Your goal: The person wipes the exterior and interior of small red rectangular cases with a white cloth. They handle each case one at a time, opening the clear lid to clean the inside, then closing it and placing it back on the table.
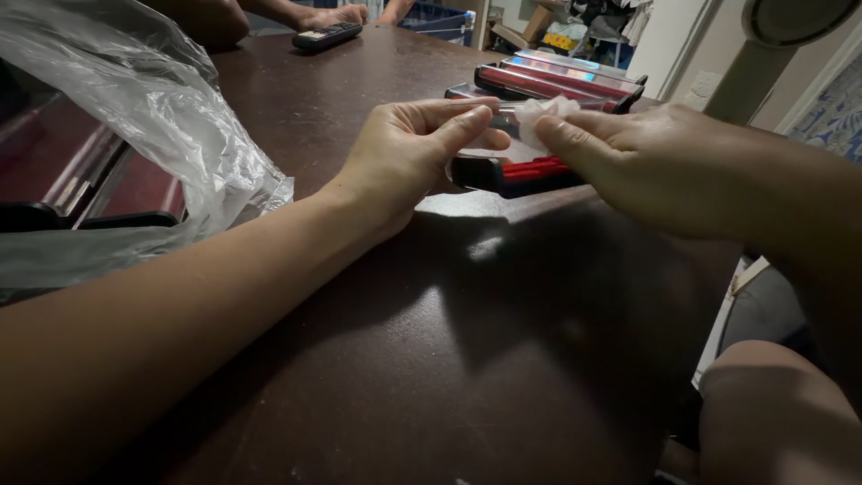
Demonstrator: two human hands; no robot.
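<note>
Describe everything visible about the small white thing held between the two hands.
The white wad looks like thin crumpled tissue or plastic film, pale and slightly translucent. It is bunched, not flat, and held above the dark table. The right hand pinches it at the fingertips; the left hand reaches it with its thumb. Just behind it lie red and black bar-shaped items.

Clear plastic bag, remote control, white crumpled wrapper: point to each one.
Clear plastic bag (171,117), head view, crinkled middle.
Remote control (327,36), head view, top face.
White crumpled wrapper (543,117), head view, bunched part above the right hand (664,171).
</note>
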